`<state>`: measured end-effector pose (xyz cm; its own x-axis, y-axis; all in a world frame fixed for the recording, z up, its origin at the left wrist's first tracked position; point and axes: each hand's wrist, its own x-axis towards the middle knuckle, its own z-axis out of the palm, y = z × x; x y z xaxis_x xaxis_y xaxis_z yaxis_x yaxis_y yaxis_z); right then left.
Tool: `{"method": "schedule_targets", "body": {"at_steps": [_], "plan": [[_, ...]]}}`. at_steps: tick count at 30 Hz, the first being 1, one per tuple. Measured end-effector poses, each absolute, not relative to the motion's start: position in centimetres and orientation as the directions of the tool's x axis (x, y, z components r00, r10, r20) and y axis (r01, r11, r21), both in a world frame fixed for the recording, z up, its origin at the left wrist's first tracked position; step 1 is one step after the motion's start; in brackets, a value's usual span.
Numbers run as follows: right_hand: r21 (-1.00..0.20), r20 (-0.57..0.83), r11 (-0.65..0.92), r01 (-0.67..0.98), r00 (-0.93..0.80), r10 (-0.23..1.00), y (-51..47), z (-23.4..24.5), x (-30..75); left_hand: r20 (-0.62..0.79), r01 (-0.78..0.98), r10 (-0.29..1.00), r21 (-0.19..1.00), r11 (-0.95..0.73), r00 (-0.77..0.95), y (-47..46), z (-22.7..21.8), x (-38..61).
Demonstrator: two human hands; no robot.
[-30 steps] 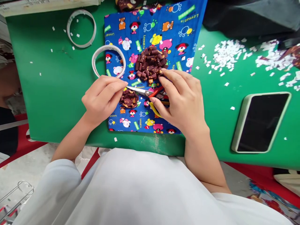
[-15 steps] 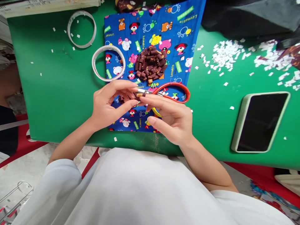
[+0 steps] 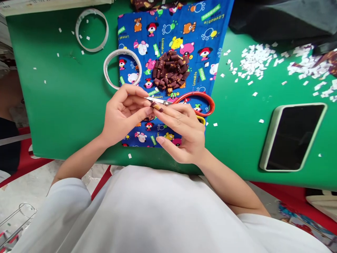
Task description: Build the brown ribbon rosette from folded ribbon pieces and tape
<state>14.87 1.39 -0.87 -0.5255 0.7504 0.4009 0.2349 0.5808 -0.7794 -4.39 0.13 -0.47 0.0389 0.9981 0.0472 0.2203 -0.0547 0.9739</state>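
Note:
A small dark brown-and-tan strip piece (image 3: 157,106) is pinched between the thumb and fingers of my left hand (image 3: 125,114). Against that piece rest the fingertips of my right hand (image 3: 184,131), its fingers stretched out and its thumb apart below. Scissors (image 3: 210,103) with red and yellow handles lie on the blue cartoon-print cloth (image 3: 140,26), just behind my hands; their metal blades point left and are partly covered. Beyond them is a ring-shaped heap of short brown pieces (image 3: 171,72). More brown pieces show partly under my hands.
Two white tape rings (image 3: 106,70) are at the left, one overlapping the cloth. White paper bits (image 3: 255,61) are scattered at the right, near a black bag (image 3: 284,24). A phone (image 3: 293,138) lies on the green table (image 3: 237,140) at the right.
My right hand has shifted left and its fingers now lie against the brown piece. My left hand has risen slightly, still pinching.

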Motion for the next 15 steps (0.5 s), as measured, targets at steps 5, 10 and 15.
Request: {"method": "schedule_targets", "body": {"at_steps": [5,10,15], "plan": [[-0.727,0.347,0.561,0.397,-0.492,0.798,1.22,-1.18,14.86,0.117,0.186,0.993,0.975,-0.121,0.034,0.11,-0.45,-4.22],[-0.736,0.395,0.566,0.372,-0.443,0.805,1.16,-1.09,14.91,0.097,0.280,0.995,0.954,-0.103,0.035,-0.12,-0.62,-4.06],[-0.744,0.453,0.592,0.310,-0.417,0.788,1.25,-0.98,14.90,0.115,0.126,0.990,0.984,-0.125,0.085,-0.07,-0.73,-3.94]]}}
